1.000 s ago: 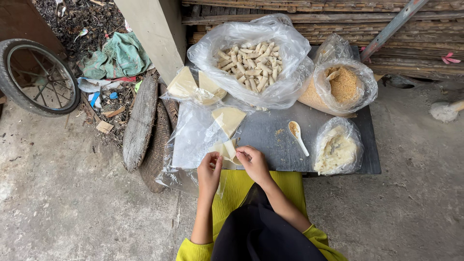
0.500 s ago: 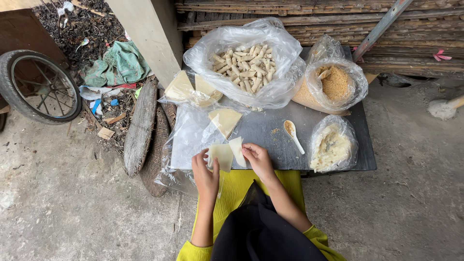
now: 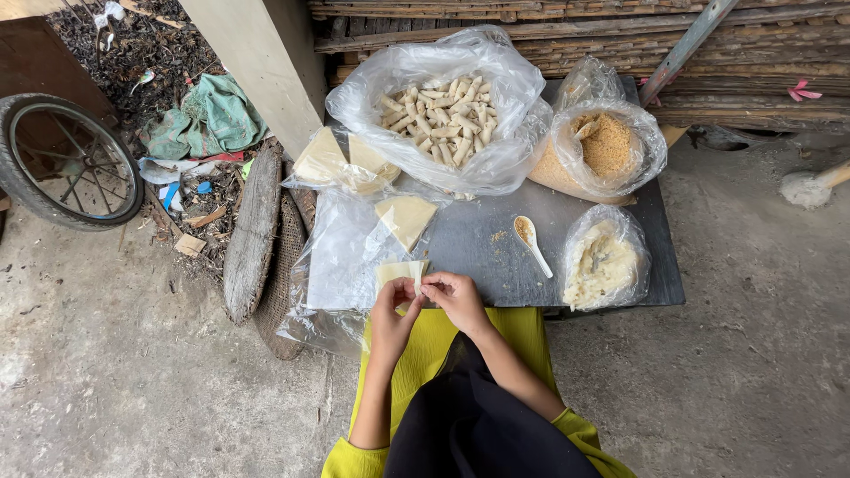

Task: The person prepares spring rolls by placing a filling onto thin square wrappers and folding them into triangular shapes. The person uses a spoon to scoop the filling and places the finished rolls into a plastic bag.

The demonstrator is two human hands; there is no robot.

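Two hands fold a pale wrapper at the near edge of a dark counter.

The left hand (image 3: 390,317) and right hand (image 3: 454,296) both pinch the wrapper (image 3: 400,271), which lies just beyond the fingertips, its long axis running left to right.

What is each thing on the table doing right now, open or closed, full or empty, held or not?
Pale square wrapper: held by left hand and right hand, partly folded.
Big clear plastic bag of pale rolls: open, full.
Clear bag of orange crumbs: open.
Clear bag of pale mash: open.
White spoon: lying down, crumbs in its bowl.
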